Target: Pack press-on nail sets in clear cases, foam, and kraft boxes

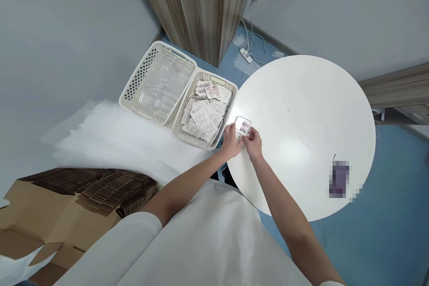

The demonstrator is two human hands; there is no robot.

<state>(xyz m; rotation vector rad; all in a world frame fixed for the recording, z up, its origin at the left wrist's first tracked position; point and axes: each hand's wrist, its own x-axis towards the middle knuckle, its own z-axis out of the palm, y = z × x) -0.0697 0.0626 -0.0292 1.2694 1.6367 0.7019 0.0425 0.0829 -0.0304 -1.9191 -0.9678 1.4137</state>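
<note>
Clear box [239, 124] could slip if fingertip hold loosens: smooth plastic, near 9-o'clock rim of white table [301, 98]. Uneven squeeze might flex thin wall, shift printed insert [246, 126]. My left hand [230, 144], partly closed, grips box at 8 o'clock; right hand [254, 144], fingers bent, pinches 4-o'clock corner. Card basket [192, 141] at my 10 o'clock.

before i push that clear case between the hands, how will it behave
The clear case looks thin-walled, so probably light and easily dented. Its glossy surface may slip; its low, flat shape should resist tipping.
</note>
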